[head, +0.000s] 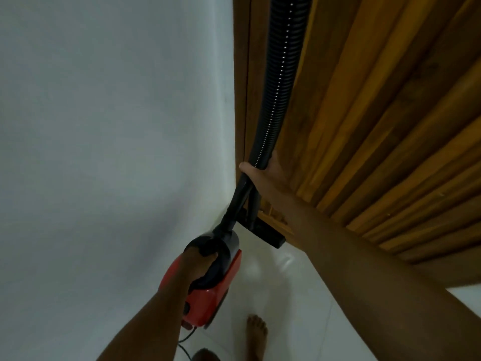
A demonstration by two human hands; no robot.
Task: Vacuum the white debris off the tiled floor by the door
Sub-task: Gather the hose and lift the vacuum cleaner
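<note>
Vacuuming looks underway: nozzle [270,237] at floor [286,295] by door [364,126], lower centre; left hand [200,264] gripping vacuum [221,282], right hand [263,173] gripping hose [281,87]; no debris visible

red vacuum [221,280]; black ribbed hose [281,82]

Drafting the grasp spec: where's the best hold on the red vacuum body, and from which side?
Take the black loop handle on top of the red vacuum body, coming from above and behind. It arches clear of the body, so fingers wrap round it, as the left hand does now.
</note>
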